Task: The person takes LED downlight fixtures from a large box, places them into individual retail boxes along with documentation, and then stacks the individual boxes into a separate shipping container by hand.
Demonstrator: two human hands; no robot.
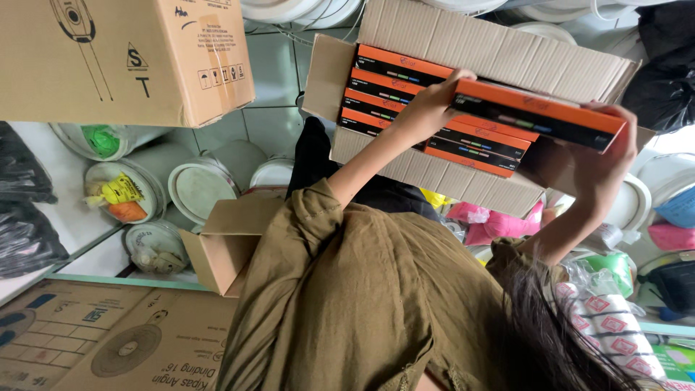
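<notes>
I hold a long flat orange and black box with both hands, just over an open brown carton. My left hand grips the box's left end from above. At the right end, my right hand wraps around the box and under it. Inside the carton lie several matching orange and black boxes stacked in rows. My olive sleeves and chest fill the lower middle of the view, with loose dark hair at the lower right.
A large brown carton sits at the upper left. White lidded buckets stand below it, and a small open carton beside my arm. Flat printed fan cartons lie at the lower left. Pink and green bags crowd the right.
</notes>
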